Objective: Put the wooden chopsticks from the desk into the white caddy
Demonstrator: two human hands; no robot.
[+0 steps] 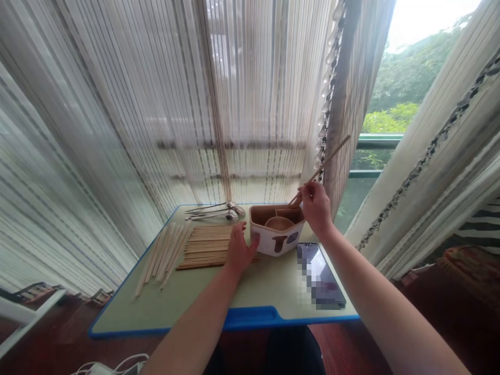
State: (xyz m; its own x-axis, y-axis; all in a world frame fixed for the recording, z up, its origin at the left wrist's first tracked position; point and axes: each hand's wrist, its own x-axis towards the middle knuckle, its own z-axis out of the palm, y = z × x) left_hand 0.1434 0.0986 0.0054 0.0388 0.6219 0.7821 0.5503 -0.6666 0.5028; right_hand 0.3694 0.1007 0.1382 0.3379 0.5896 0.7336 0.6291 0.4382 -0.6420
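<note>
Over the back right corner of a white compartment holder (267,240) with a brown inside, my right hand (317,205) pinches pale wooden chopsticks (332,155). They slant up to the right, and their lower ends reach the holder's opening; I cannot tell exactly how many there are. My left hand (239,250) has its fingers apart at the holder's left side, the thumb at its wall. Beneath and beside that hand lies a row of brown chopsticks (207,245). Paler chopsticks (166,252) lie loosely spread at the left.
Several metal spoons (213,211) lie at the table's back edge. A dark phone or tablet (326,276), partly pixelated, is right of the holder. The pale table (187,302) has a blue rim. Striped string curtains (258,104) hang close behind; white cables (117,364) are at lower left.
</note>
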